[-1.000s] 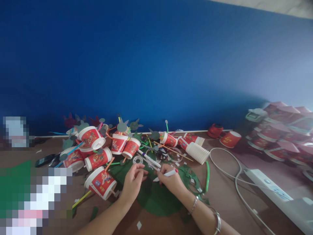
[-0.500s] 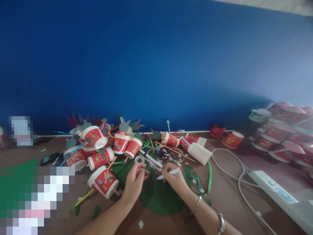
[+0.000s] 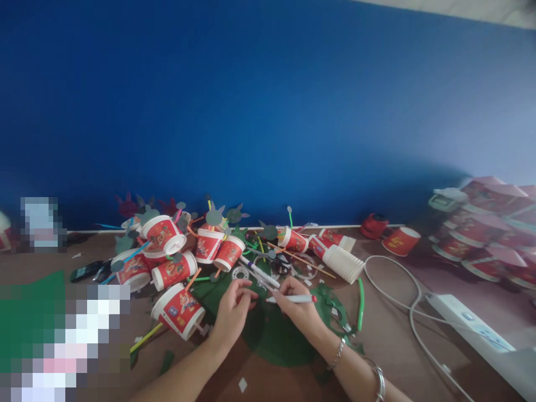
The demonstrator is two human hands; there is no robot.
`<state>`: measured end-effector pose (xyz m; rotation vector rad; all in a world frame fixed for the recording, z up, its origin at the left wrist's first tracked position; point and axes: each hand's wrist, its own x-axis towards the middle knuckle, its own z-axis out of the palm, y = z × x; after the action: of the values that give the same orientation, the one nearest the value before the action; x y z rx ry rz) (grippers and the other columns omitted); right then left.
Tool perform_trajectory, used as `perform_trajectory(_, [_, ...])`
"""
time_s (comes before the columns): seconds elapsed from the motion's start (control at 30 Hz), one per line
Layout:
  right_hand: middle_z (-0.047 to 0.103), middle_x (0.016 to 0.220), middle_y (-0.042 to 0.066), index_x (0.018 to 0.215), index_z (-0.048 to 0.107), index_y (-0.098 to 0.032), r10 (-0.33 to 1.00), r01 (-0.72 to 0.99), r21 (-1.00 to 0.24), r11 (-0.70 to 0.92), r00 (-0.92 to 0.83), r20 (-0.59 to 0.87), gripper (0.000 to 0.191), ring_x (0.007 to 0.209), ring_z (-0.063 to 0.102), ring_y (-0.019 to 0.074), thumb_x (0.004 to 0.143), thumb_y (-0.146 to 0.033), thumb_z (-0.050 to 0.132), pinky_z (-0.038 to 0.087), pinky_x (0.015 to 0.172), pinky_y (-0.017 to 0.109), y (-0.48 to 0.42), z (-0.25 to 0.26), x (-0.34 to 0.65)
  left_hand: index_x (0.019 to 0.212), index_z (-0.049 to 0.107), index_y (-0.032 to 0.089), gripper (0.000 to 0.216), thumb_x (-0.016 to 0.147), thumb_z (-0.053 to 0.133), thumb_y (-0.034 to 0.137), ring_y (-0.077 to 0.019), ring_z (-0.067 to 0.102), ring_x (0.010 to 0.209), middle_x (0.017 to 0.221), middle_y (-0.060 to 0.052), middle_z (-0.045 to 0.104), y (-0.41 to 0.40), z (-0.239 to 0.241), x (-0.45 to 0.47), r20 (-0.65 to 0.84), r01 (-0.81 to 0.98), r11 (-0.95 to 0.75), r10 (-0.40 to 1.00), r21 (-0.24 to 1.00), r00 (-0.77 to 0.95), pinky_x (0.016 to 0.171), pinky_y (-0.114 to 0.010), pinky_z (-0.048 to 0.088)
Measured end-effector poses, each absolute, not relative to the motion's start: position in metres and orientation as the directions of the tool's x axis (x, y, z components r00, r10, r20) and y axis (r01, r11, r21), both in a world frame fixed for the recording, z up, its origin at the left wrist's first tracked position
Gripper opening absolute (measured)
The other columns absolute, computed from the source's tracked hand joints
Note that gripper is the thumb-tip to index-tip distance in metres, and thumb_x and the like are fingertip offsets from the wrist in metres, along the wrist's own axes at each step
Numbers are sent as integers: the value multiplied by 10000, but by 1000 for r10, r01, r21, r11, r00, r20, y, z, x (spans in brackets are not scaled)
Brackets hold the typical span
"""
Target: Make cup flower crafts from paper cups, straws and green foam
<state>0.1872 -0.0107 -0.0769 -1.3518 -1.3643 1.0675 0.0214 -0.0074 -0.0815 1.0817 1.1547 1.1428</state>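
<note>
My right hand [image 3: 296, 301] is closed around a white marker [image 3: 295, 299] with a red end, its tip pointing left over a green paper sheet [image 3: 276, 340]. To its left, my left hand [image 3: 234, 306] hovers above the same sheet with bent fingers and the thumb drawn in toward them. Whatever those fingers may hold is too small or hidden to make out. Just beyond the hands lie a roll of clear tape [image 3: 240, 273] and a second white marker with a purple end [image 3: 262, 274].
Red paper cups [image 3: 178, 310] with straws and grey paper shapes crowd the left. Farther back lies a stack of nested cups [image 3: 343, 263]. On the right are a white power strip [image 3: 469, 318], its cable [image 3: 412, 279] and a pile of red cup lanterns [image 3: 481, 229]. Green scraps [image 3: 335, 307] lie about.
The marker in my right hand has turned from slanting to nearly level. My left hand stays almost where it was, and the view has shifted slightly.
</note>
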Motion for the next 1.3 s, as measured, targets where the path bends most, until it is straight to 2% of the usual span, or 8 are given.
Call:
perform_trajectory(0.1, [425,426,-91,597,425,-208,1000,254,-967,-5,-23,-11,207,371,370,69,707,-253,594,257,368,176,-9,-78,186,932,530,178,227,726,538,271,-206,649,807,740,-33,654,-7,-84,21,-86,-109,90,996,990,36,741,-340,534])
perform_trajectory(0.4, [558,452,-47,567,453,-202,999,374,-927,18,-52,-1,191,416,451,91,718,-248,560,326,415,185,-10,-79,183,1000,486,191,270,760,525,309,-217,642,824,744,-24,641,-9,-83,20,-96,-124,104,993,987,67,710,-347,543])
perform_trajectory(1.3, [586,485,-31,563,481,-193,998,431,-901,46,-67,19,192,454,502,104,706,-265,587,342,425,185,-11,-80,181,984,508,202,248,746,523,270,-207,644,810,725,-13,634,-10,-82,21,-96,-86,103,992,991,77,715,-327,532])
